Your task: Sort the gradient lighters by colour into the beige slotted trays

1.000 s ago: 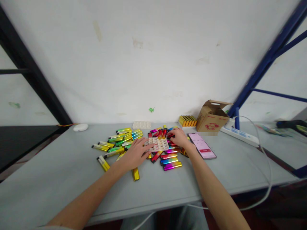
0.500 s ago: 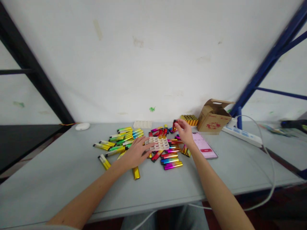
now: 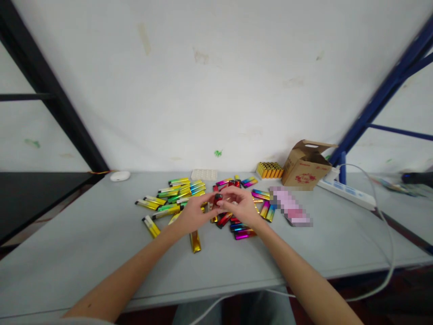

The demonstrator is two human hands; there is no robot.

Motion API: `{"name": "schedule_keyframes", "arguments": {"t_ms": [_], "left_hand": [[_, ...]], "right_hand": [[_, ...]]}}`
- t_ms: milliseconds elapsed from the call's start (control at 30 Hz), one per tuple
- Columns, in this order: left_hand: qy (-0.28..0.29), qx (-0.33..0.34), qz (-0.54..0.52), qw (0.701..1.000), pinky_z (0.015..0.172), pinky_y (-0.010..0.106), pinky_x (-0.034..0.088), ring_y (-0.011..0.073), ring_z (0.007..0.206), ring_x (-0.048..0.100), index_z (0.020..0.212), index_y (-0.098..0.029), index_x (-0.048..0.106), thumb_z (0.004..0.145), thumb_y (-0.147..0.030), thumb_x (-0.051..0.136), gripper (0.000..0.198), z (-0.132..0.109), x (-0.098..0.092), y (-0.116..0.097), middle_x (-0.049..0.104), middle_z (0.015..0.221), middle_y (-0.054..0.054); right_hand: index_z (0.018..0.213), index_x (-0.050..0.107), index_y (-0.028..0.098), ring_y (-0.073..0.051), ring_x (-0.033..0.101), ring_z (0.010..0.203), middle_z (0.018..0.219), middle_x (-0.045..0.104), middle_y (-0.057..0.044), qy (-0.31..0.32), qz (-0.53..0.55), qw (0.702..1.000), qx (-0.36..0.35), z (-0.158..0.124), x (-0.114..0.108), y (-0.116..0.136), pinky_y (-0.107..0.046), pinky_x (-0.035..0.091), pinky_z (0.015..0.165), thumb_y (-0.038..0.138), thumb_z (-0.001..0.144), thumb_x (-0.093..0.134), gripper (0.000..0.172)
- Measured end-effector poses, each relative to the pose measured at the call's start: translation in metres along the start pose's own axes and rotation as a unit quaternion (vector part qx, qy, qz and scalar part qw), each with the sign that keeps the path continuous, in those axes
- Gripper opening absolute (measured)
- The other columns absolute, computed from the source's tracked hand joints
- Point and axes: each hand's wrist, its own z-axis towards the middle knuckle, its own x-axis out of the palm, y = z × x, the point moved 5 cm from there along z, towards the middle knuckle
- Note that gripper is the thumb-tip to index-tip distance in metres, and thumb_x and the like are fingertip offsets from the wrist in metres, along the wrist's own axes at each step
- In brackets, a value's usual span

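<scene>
A red lighter [image 3: 217,199] with a dark top stands upright between the fingertips of my right hand [image 3: 242,206]. My left hand [image 3: 193,214] is right beside it, fingers curled at the left edge of a pale tray with holes that both hands now mostly cover. Around my left hand lie several yellow and green lighters [image 3: 179,194], some blue-tipped. One gold lighter [image 3: 195,241] lies below that wrist. Red, purple and blue lighters [image 3: 245,234] lie under and around my right hand.
A second pale tray [image 3: 204,174] lies by the wall. At the back right are a block of upright yellow lighters [image 3: 269,170], an open cardboard box [image 3: 306,169] and a power strip [image 3: 348,193]. A blurred-out phone [image 3: 292,207] lies right; a white case [image 3: 120,176] sits far left.
My right hand has moved left and nearer, carrying the red lighter from the back of the pile to the tray by my left hand. The tray is now mostly hidden.
</scene>
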Motion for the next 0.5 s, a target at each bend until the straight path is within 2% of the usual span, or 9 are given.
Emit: {"name": "schedule_keyframes", "arguments": {"t_ms": [67,133,233,333,400,500], "left_hand": [[0.005,-0.031,-0.056,0.998,0.080,0.032,0.053,0.0218,0.083,0.067,0.096,-0.017,0.072,0.078,-0.031,0.070,0.023,0.001,0.001,0.000,0.074,0.087,0.004],[-0.015,-0.069,-0.140,0.988,0.075,0.029,0.053,0.0200,0.077,0.067,0.088,-0.016,0.072,0.077,-0.031,0.072,0.018,0.003,-0.001,0.002,0.073,0.079,0.003],[-0.056,-0.124,-0.272,0.953,0.070,0.027,0.054,0.0171,0.069,0.067,0.082,-0.013,0.067,0.076,-0.033,0.074,0.022,0.006,-0.004,0.008,0.072,0.075,0.005],[-0.070,-0.184,-0.358,0.913,0.068,0.029,0.054,0.0161,0.065,0.067,0.081,-0.014,0.060,0.079,-0.034,0.072,0.024,0.007,-0.004,0.015,0.071,0.073,0.006],[-0.064,-0.214,-0.408,0.885,0.067,0.031,0.055,0.0156,0.062,0.066,0.085,-0.015,0.056,0.082,-0.033,0.070,0.023,0.006,-0.004,0.017,0.071,0.073,0.005],[-0.016,-0.204,-0.490,0.847,0.062,0.028,0.053,0.0133,0.058,0.063,0.090,-0.015,0.056,0.083,-0.028,0.068,0.019,0.004,-0.003,0.011,0.069,0.076,0.003]], "right_hand": [[0.086,0.070,0.021,-0.016,0.063,0.070,0.085,0.070,-0.004,0.004,-0.046,0.999,-0.029,-0.001,0.003,0.005,-0.027,0.052,0.060,0.040,0.073,0.074,0.023],[0.088,0.071,0.021,-0.016,0.062,0.070,0.084,0.069,-0.005,-0.024,-0.087,0.995,-0.044,0.001,-0.002,0.008,-0.028,0.051,0.060,0.041,0.079,0.068,0.022],[0.086,0.069,0.020,-0.015,0.059,0.063,0.074,0.067,-0.004,-0.108,-0.104,0.988,-0.040,0.005,-0.022,0.006,-0.028,0.050,0.060,0.045,0.087,0.056,0.029],[0.078,0.065,0.018,-0.013,0.051,0.052,0.060,0.058,-0.001,-0.177,-0.096,0.979,-0.031,0.009,-0.047,-0.004,-0.026,0.045,0.052,0.049,0.089,0.050,0.036],[0.080,0.064,0.018,-0.013,0.051,0.051,0.059,0.057,0.000,-0.218,-0.089,0.972,-0.023,0.010,-0.063,-0.013,-0.026,0.044,0.051,0.050,0.087,0.052,0.035],[0.087,0.064,0.016,-0.012,0.052,0.052,0.059,0.056,0.001,-0.254,-0.091,0.963,-0.008,0.012,-0.081,-0.028,-0.025,0.044,0.052,0.049,0.088,0.051,0.035]]}}
